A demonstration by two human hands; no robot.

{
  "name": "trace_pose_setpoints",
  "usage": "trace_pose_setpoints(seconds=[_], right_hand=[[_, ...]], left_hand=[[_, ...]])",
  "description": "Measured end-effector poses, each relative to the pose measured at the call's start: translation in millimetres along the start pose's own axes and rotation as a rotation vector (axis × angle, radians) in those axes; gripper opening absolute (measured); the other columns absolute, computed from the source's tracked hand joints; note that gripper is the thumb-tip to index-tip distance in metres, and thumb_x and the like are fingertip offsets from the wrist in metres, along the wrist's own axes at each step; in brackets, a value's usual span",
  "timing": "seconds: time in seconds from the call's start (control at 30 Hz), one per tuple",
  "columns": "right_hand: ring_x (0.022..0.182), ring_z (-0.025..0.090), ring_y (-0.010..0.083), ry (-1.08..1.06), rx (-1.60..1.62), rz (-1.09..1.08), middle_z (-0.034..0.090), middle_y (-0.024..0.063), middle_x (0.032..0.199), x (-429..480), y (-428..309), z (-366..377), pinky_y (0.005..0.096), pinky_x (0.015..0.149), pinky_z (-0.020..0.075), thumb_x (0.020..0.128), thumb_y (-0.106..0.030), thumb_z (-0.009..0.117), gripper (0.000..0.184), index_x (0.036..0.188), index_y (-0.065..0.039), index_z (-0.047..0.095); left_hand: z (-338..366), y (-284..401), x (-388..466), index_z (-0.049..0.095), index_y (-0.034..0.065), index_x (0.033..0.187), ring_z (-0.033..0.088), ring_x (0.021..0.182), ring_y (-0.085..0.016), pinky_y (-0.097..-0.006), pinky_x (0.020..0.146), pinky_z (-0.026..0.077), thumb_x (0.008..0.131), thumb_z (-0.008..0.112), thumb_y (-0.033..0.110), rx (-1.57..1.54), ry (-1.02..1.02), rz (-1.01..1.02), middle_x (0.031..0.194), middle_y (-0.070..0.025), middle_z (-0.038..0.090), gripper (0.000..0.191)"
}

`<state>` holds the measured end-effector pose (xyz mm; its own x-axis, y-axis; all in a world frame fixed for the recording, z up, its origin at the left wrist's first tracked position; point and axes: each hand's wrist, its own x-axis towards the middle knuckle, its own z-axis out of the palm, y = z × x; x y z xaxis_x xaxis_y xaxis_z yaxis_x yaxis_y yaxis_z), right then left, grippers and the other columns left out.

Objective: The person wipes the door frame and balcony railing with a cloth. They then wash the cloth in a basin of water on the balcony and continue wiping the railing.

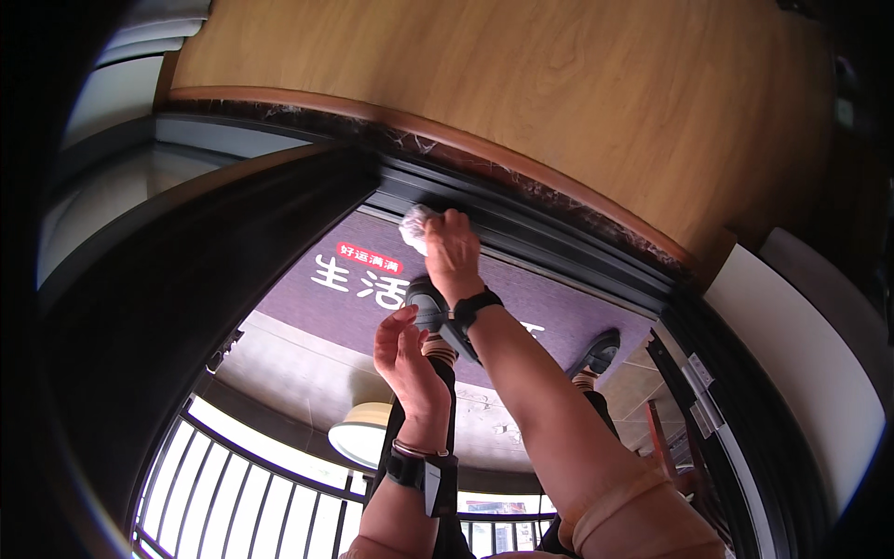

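Observation:
My right hand [452, 253] grips a crumpled whitish cloth or tissue [415, 229] and holds it at the dark metal door threshold [517, 234], by the upper edge of a purple-grey doormat [293, 307]. Lower and to the left, my left hand [405, 356] is raised with fingers loosely curled and apart, holding nothing. Both wrists wear black straps with small devices. Beneath my hands my black shoes show on the mat, one [424, 300] partly hidden by the hands, the other [602, 349] at the right.
A wood-look floor [503, 77] lies beyond the threshold, edged by a dark marbled strip [419, 142]. A dark door leaf [174, 265] stands at the left, a door frame with a metal hinge [700, 391] at the right. Below are a pale round object [360, 433] and a barred railing [237, 496].

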<state>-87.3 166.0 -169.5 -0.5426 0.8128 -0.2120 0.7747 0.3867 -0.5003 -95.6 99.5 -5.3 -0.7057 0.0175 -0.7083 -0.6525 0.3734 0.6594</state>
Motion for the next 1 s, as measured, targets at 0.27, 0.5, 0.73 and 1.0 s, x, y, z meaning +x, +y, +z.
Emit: trace_pose_setpoints(seconds=[0.27, 0.5, 0.73, 1.0], right_hand=[[0.094, 0.055, 0.0322, 0.02, 0.077, 0.092, 0.054, 0.0107, 0.098, -50.6, 42.2, -44.1, 0.0404, 0.072, 0.0513, 0.06, -0.004, 0.072, 0.046, 0.101, -0.008, 0.051], [0.083, 0.053, 0.0304, -0.003, -0.024, -0.017, 0.051, 0.011, 0.088, -24.4, 34.0, -17.2, 0.0387, 0.066, 0.0494, 0.067, -0.002, 0.064, 0.02, 0.085, -0.005, 0.056], [0.083, 0.056, 0.027, -0.093, 0.09, -0.157, 0.053, 0.0092, 0.085, 15.4, -33.0, 16.6, 0.0373, 0.066, 0.0512, 0.074, -0.006, 0.059, 0.008, 0.082, -0.005, 0.06], [0.1, 0.052, 0.0307, -0.012, 0.112, 0.121, 0.052, 0.0113, 0.105, -34.6, 0.9, -18.2, 0.0392, 0.076, 0.0504, 0.057, 0.0, 0.073, 0.048, 0.102, -0.006, 0.055]], left_hand=[[-5.1, 6.3, 4.5, 0.061, 0.0046, 0.097, 0.054, 0.092, -0.01, -0.0244, 0.079, 0.042, 0.086, 0.049, 0.006, 0.002, 0.004, -0.024, 0.1, -0.0027, 0.062, 0.016], [-6.1, 12.3, 9.9, 0.06, 0.004, 0.096, 0.056, 0.096, -0.015, -0.0279, 0.08, 0.041, 0.084, 0.054, 0.008, -0.033, 0.006, -0.054, 0.099, -0.0056, 0.062, 0.014], [-11.3, 19.5, 18.0, 0.06, 0.0032, 0.097, 0.054, 0.09, -0.01, -0.0241, 0.078, 0.042, 0.086, 0.05, 0.008, -0.078, 0.015, 0.003, 0.099, -0.0039, 0.061, 0.015], [-8.6, 22.6, 20.3, 0.06, 0.0021, 0.097, 0.054, 0.089, -0.01, -0.0243, 0.078, 0.042, 0.086, 0.049, 0.007, -0.056, 0.025, -0.034, 0.098, -0.0038, 0.061, 0.016]])
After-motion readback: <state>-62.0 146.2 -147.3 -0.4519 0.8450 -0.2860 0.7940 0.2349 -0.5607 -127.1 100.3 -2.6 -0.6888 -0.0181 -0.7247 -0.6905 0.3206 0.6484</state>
